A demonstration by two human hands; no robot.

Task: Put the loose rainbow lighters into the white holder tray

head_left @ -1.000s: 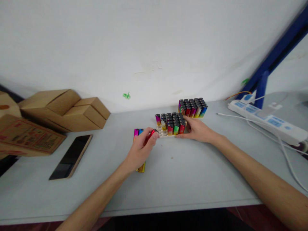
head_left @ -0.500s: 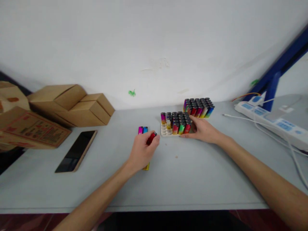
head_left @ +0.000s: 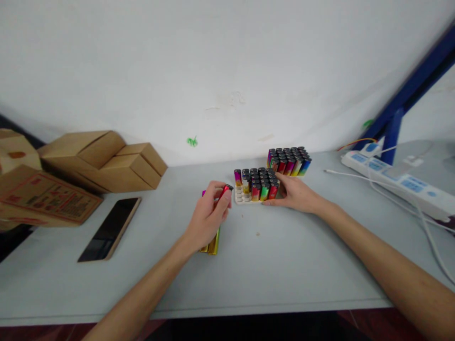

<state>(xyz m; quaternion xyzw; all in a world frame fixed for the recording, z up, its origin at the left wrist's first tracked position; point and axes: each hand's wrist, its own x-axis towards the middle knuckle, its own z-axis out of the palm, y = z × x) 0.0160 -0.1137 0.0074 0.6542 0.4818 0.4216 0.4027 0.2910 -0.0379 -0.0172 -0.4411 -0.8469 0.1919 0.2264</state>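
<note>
My left hand point(head_left: 206, 215) is closed on a red lighter point(head_left: 226, 189), its black top tilted up, just left of a white tray point(head_left: 239, 201). Upright lighters with black tops point(head_left: 265, 190) fill much of that tray, and bare slots show at its front left. At the tray's right side rests my right hand point(head_left: 296, 193), thumb along the front edge and fingers against the lighters. Loose yellow-ended lighters point(head_left: 213, 246) lie on the table under my left hand, partly hidden by it.
Behind the tray stands another block of colourful lighters point(head_left: 289, 162). A phone point(head_left: 110, 229) and cardboard boxes point(head_left: 103, 161) are on the left. To the right lie a white power strip point(head_left: 394, 177) and a cable point(head_left: 421, 215). A white wall rises behind the table.
My left hand has lifted slightly and turned, so the red lighter shows more and stands more upright. My right hand keeps its place at the tray. The view has shifted a little.
</note>
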